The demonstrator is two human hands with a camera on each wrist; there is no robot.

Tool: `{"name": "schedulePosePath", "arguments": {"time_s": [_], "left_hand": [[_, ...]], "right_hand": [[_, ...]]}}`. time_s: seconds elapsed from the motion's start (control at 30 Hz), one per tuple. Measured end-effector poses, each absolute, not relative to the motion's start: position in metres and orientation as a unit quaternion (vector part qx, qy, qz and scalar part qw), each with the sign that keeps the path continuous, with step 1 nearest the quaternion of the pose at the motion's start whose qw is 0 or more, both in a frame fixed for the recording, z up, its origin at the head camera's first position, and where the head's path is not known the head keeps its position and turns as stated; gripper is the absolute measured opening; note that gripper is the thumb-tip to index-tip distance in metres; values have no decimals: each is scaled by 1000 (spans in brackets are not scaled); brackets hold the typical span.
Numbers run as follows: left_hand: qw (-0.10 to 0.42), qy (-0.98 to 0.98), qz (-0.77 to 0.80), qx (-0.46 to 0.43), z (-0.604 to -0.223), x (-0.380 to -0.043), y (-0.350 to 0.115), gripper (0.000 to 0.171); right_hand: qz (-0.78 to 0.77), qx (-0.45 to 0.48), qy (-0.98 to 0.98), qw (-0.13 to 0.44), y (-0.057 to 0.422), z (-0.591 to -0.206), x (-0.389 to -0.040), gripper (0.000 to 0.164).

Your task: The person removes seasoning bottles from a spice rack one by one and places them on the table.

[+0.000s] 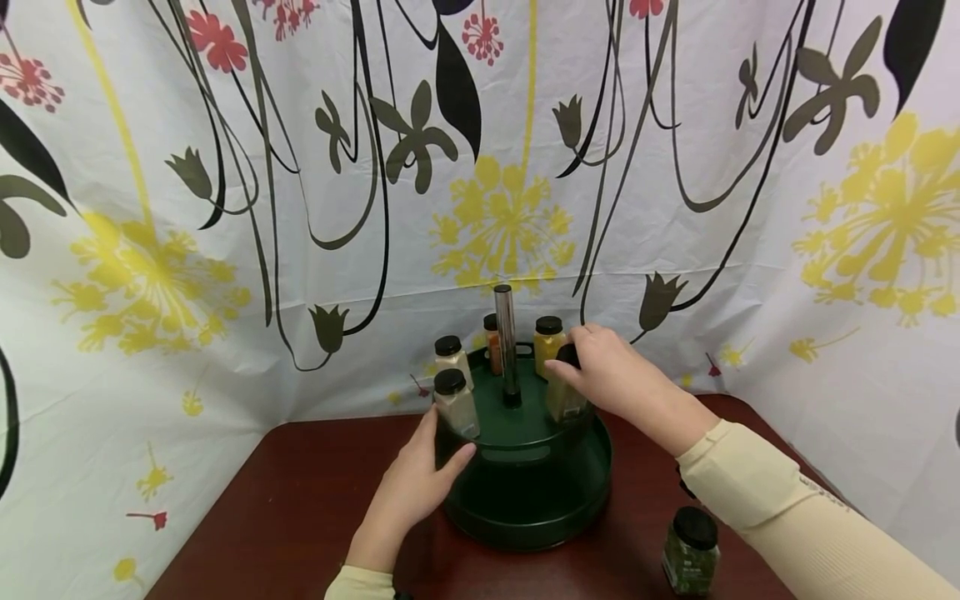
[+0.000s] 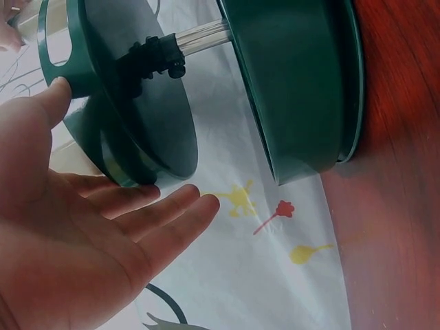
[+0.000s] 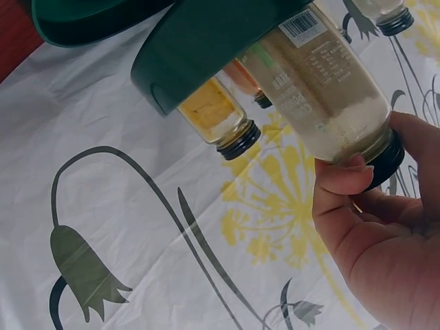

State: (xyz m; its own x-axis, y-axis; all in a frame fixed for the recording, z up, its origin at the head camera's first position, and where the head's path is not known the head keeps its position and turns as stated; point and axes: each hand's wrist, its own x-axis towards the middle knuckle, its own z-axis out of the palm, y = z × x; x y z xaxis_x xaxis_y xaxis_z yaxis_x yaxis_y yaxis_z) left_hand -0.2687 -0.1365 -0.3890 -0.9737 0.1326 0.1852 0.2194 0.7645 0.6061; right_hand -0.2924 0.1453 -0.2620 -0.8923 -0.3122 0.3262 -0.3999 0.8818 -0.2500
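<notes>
My right hand (image 1: 611, 373) grips a spice jar (image 1: 564, 402) of pale brown powder by its black lid (image 3: 386, 161). The jar is at the right side of the upper tier (image 1: 513, 429) of a green two-tier turntable. My left hand (image 1: 414, 477) touches the left front rim of that tier. In the left wrist view its fingers (image 2: 168, 223) are extended under the tier and the thumb lies by the handle slot. Two jars of pale powder (image 1: 457, 406) stand at the tier's left. Behind are a yellow-powder jar (image 1: 548, 342) and an orange jar (image 1: 492, 346).
A metal post (image 1: 506, 342) rises from the upper tier's middle. Below is the wider lower tier (image 1: 525, 533). A jar of green herbs (image 1: 691, 554) stands on the dark red table (image 1: 322, 492) at front right. A flower-patterned curtain (image 1: 420, 275) hangs behind.
</notes>
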Motion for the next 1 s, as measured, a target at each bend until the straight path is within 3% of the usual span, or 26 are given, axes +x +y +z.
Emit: {"name": "schedulePosePath", "arguments": {"time_s": [0.33,0.77,1.0], "left_hand": [[66,-936,-333,-96,-390,-269,-137,95],[65,-936,-334,-96,-388,-268,-137,96],[66,-936,-331,-97,-389,-268,-137,96]], "right_hand": [[155,198,-953,171,145,-260,-285,41],[143,210,-941,222,145,-253,-266,37],[135,211,-943,220,145,-251,-255,40]]}}
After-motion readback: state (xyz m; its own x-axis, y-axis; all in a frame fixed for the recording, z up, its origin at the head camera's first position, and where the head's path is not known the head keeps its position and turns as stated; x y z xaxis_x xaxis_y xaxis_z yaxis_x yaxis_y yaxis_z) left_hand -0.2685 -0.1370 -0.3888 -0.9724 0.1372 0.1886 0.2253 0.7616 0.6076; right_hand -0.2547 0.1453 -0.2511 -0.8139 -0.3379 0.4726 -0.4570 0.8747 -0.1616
